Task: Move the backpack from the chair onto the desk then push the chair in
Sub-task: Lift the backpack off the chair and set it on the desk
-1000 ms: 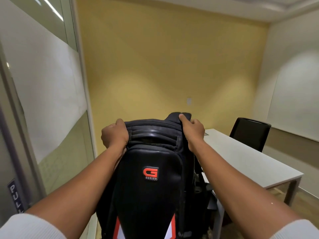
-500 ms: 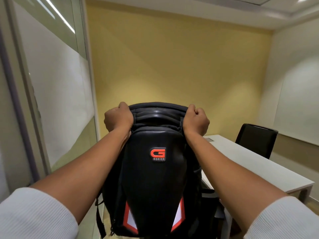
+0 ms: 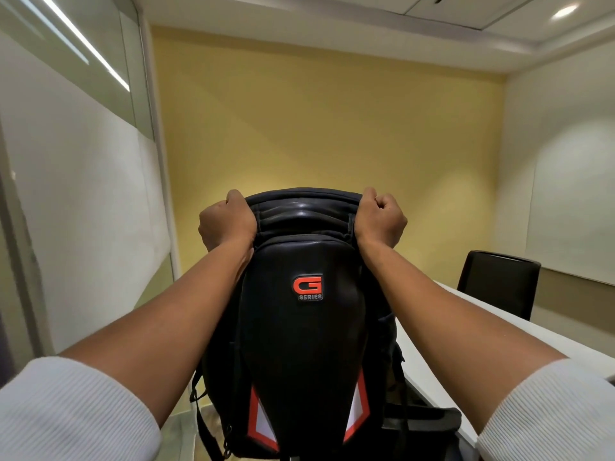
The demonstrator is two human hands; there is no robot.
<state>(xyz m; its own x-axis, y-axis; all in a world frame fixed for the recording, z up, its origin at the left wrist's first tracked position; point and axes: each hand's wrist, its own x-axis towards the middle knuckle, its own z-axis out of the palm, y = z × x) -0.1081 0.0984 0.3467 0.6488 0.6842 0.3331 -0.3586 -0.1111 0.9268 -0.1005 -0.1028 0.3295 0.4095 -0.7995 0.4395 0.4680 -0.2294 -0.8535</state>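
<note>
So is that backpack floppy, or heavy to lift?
Probably fairly stiff: the backpack has a smooth, moulded-looking front that keeps its shape. Maybe heavy, since the left hand and right hand both grip its top. Its straps dangle loose.

— What does the backpack (image 3: 301, 327) look like?
— Black, glossy front panel, a red "G SERIES" badge, red-and-white reflective wedges near the bottom.
— Its pose?
— Upright, held in the air by its top corners, straps dangling.
— And the desk (image 3: 499, 341)?
— White, to its right. A black chair (image 3: 498, 282) stands at its far side.
</note>
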